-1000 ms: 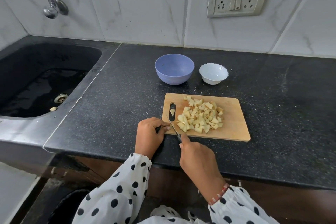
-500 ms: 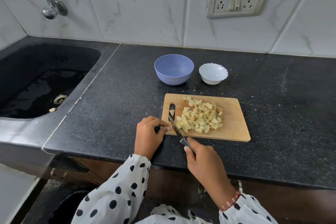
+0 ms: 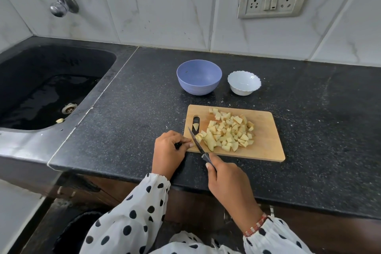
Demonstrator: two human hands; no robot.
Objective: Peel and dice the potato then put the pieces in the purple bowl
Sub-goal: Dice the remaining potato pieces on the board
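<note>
Diced potato pieces (image 3: pixel 228 132) lie heaped in the middle of the wooden cutting board (image 3: pixel 266 148). The right hand (image 3: pixel 226 179) grips the knife (image 3: pixel 199 146) by its handle, the blade slanting toward eleven o'clock, its edge against a few pieces at the heap's eight o'clock side. The left hand (image 3: pixel 170 150) sits at the board's near-left corner with fingers curled, fingertips at the board's edge; whether it pinches anything I cannot tell. The purple bowl (image 3: pixel 199 77) stands at eleven o'clock from the board, apart from it, with a white bowl (image 3: pixel 244 82) just beside it at three o'clock.
</note>
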